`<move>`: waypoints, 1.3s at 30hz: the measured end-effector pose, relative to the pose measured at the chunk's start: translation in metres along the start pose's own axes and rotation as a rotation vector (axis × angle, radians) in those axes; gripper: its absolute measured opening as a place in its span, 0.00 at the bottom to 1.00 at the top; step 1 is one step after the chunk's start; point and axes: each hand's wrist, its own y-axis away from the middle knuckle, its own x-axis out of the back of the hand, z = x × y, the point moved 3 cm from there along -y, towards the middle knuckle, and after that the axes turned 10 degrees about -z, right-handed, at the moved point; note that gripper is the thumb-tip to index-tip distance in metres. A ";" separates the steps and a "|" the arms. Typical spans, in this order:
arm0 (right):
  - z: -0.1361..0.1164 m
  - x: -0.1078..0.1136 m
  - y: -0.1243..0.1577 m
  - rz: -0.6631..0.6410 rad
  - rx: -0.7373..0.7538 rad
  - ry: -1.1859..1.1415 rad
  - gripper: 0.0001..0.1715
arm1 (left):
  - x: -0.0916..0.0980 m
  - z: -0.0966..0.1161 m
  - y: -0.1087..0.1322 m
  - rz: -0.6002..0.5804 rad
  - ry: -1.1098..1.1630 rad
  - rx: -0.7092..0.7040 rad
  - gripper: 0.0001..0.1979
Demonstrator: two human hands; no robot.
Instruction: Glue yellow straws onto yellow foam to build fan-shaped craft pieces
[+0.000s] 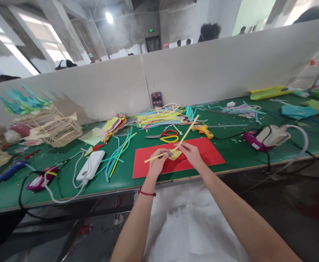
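Note:
My left hand is closed on a pale yellow strip whose end sticks out to the left. In my right hand, the fingers pinch another length of yellow strip that slants up and away to the right. Whether the two lengths are one bent strip, I cannot tell; my fingers cover the part between. Beneath and between the fingertips shows a small yellow folded piece. Both hands are over a red board on the green table. Beyond it lie scissors with red and yellow handles.
A yellow glue gun lies behind the board. Loose coloured strips are heaped farther back; more strips lie left, near a white power strip. Wooden frames stand far left. Cables and a purple-and-white device are right.

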 end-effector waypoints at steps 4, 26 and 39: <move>0.001 0.005 0.000 0.109 -0.018 -0.069 0.20 | 0.000 -0.002 -0.001 0.011 0.010 -0.015 0.15; -0.010 -0.003 0.003 -0.025 -0.066 -0.091 0.23 | 0.003 0.011 0.003 0.090 -0.165 0.059 0.04; 0.000 0.000 0.001 0.032 -0.050 -0.082 0.24 | -0.003 0.013 0.006 -0.019 -0.194 0.055 0.01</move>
